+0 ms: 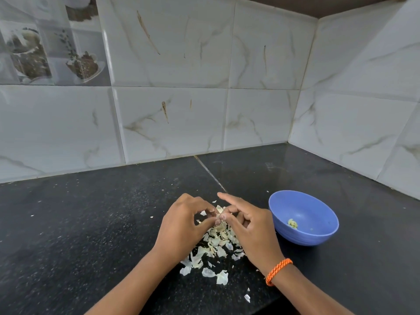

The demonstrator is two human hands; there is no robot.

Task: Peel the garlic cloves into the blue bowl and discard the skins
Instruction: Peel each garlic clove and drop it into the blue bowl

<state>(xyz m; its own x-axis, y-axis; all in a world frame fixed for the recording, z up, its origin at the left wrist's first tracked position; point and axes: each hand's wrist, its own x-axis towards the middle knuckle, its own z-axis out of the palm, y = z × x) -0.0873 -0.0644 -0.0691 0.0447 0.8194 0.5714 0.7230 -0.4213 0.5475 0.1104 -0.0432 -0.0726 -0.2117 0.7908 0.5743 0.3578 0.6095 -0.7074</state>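
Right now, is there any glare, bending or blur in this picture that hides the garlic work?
Head view: wide lens bends the wall tiles; soft glare on the counter behind the blue bowl; light is even, the skins are sharp; the clove itself is hidden between the fingertips.

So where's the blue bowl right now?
The bowl sits on the dark counter at right, just beyond the right hand, beside the skins.

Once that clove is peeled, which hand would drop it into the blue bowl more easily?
Probably the right hand. The blue bowl sits just beside it on the counter, while the left hand lies beyond the skin pile and would need to cross over.
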